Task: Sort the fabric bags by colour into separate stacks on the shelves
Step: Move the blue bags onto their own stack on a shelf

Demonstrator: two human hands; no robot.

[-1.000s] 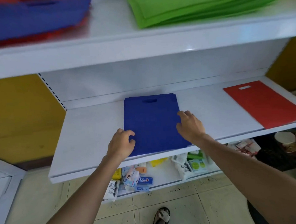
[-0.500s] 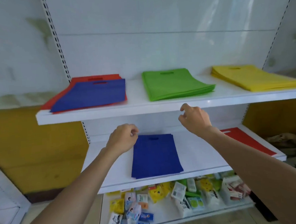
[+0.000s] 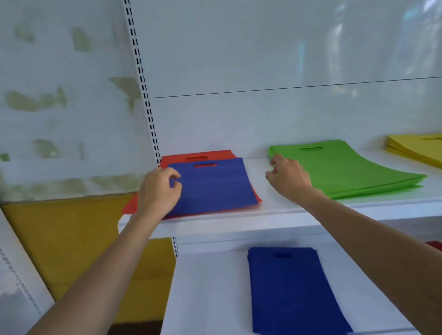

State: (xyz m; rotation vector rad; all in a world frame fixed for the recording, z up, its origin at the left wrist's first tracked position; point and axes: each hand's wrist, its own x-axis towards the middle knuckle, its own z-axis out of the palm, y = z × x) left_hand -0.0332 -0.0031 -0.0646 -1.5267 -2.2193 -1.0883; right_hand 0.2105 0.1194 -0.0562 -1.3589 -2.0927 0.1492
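Step in hand, I judge: taking the stray blue bag (image 3: 216, 188) off the red stack (image 3: 219, 155) on the upper shelf (image 3: 283, 215); the left hand (image 3: 159, 195) pinches its 9 o'clock edge; the right hand (image 3: 288, 179) hangs loosely curled and empty at 3 o'clock, beside the green stack (image 3: 351, 171). Next, probably: draw it toward 6 o'clock over the shelf lip, down to the blue stack (image 3: 294, 293), which has bare shelf on either side.

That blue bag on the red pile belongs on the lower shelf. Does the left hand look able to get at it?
Likely yes: the left hand is at the left edge of the blue bag, and the bag lies on top of the red pile with nothing over it.
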